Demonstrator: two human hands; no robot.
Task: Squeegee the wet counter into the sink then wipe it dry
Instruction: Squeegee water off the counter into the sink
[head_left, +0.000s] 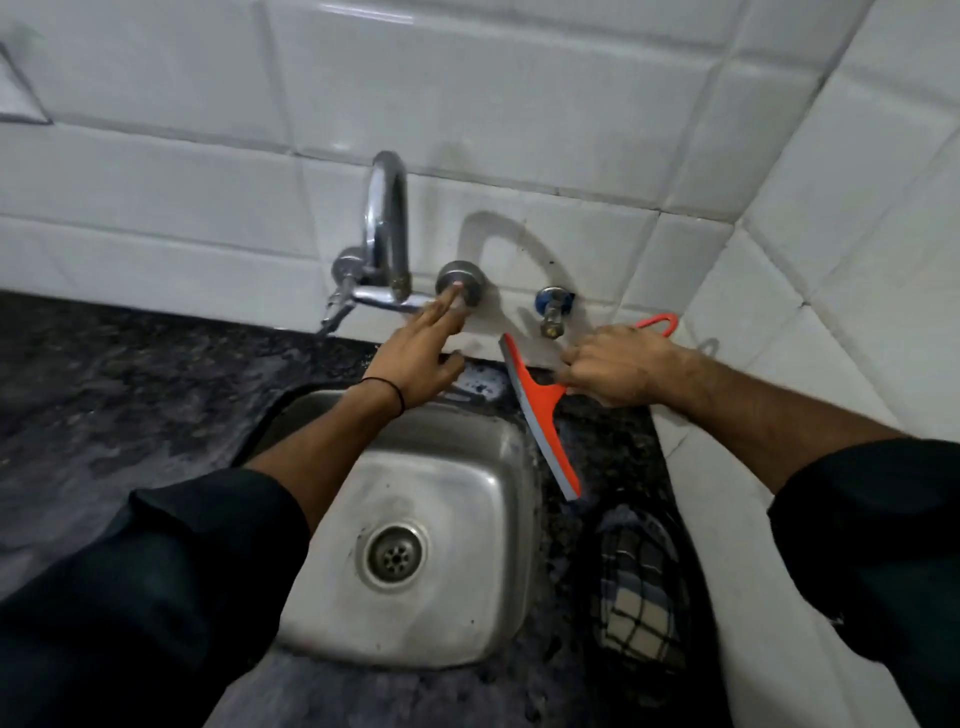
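An orange squeegee (540, 415) with a grey rubber blade lies slanted on the dark speckled counter (104, 395) just right of the steel sink (441, 519). My right hand (618, 369) grips its handle near the back wall. My left hand (421, 353) stretches over the sink's back rim, fingers apart, fingertips touching a round chrome tap knob (460, 283). A checked cloth (641, 582) lies bunched on the counter right of the sink, in front of the squeegee blade.
A chrome faucet (387, 228) arches out of the white tiled wall (519, 104) above the sink. A blue-collared valve (553, 309) sticks out of the wall to its right. A tiled side wall closes off the right side.
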